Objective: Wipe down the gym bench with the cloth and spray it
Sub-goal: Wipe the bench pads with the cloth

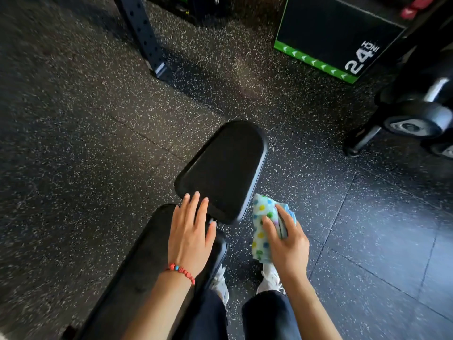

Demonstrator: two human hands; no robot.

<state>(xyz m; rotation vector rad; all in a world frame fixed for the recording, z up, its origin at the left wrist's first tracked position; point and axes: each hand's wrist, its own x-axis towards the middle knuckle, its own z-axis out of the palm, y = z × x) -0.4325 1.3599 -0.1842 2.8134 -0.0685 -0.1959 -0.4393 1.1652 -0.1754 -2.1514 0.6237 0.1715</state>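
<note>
Meanwhile, from my remote seat, the left hand [190, 231] lay flat, fingers straight, across the gap between the gym bench's [147, 261] long pad and its seat pad [225, 168], gripping nothing. The right hand [285, 241] pinched the bunched dotted cloth [261, 224] just beside the seat's edge, above the speckled floor [98, 119]. No spray bottle showed. I judged the wipe wanted the cloth opened flatter and drawn in long overlapping strokes

Speckled rubber floor [73, 143]; plyo box [338, 33], dumbbells [416, 119] behind.
</note>
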